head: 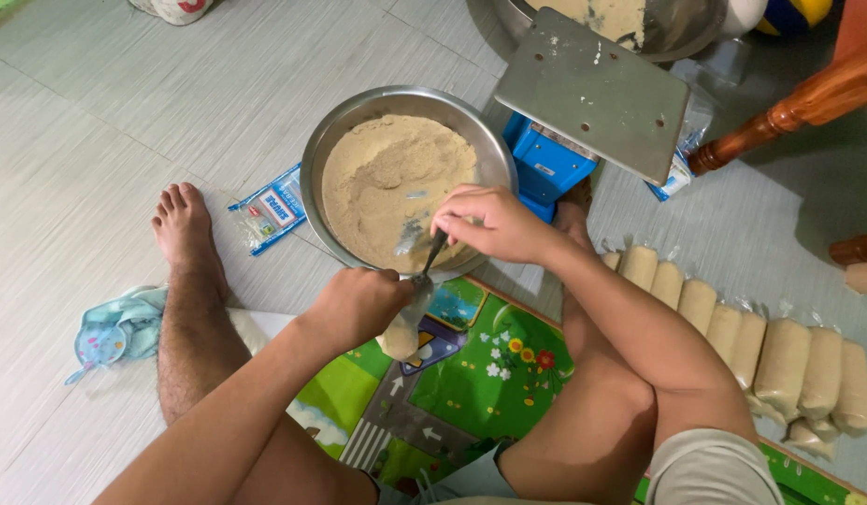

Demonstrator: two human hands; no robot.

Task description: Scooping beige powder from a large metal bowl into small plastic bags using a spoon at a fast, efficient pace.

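My left hand [357,305] grips the top of a small clear plastic bag [402,332] partly filled with tan powder, held just below the rim of a steel bowl [317,159]. My right hand [490,223] holds a metal spoon [426,254] by its handle, with the spoon's tip pointing down at the bag's mouth. The bowl holds a large heap of the same tan powder [386,182]. Both hands meet at the bowl's near edge, above a colourful play mat [489,374].
A blue scale with a grey steel platform [592,89] stands right of the bowl. Several filled powder bags [751,341] lie in a row at right. Empty packets [270,208] lie left of the bowl, and a light blue cloth [115,332] beside my left foot. A wooden chair leg [788,112] crosses the upper right.
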